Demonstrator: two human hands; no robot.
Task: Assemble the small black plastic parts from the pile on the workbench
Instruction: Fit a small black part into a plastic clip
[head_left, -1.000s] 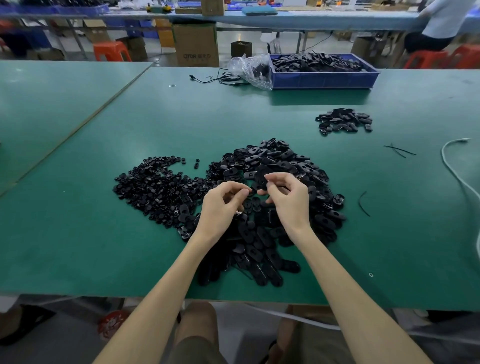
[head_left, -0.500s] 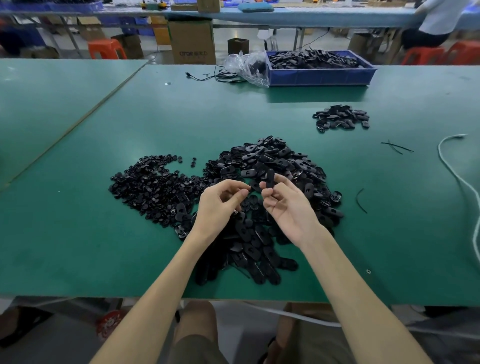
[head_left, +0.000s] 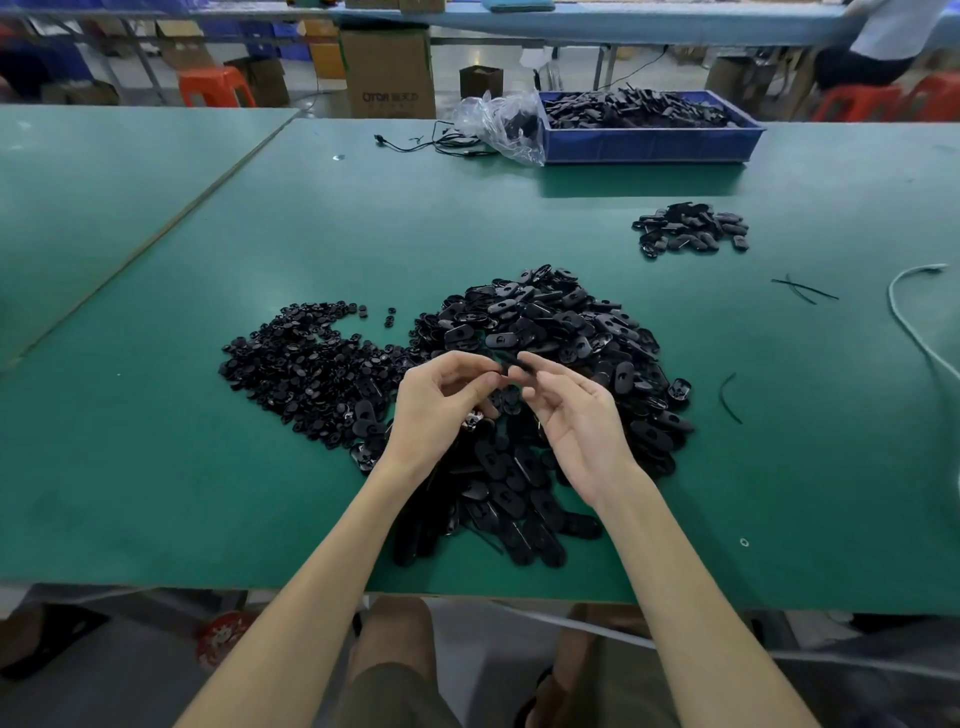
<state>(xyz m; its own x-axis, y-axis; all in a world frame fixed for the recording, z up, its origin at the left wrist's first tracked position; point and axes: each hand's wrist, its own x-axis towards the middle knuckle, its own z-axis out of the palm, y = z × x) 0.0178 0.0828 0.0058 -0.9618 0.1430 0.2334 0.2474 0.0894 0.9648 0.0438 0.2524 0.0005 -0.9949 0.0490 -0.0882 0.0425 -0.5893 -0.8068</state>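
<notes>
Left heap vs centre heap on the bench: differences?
Left heap holds small roundish pieces, spread thin; centre heap holds larger elongated oval pieces, mounded higher. Centre heap covers more area than left heap and runs nearer the front edge. Both are black plastic on the green workbench.

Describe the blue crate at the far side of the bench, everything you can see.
The blue crate is a shallow rectangular tray, plastic by its look, with a ribbed front wall. It sits flat near the far edge of the green workbench, heaped with black parts above its rim. A crumpled clear bag lies against its left end.
</notes>
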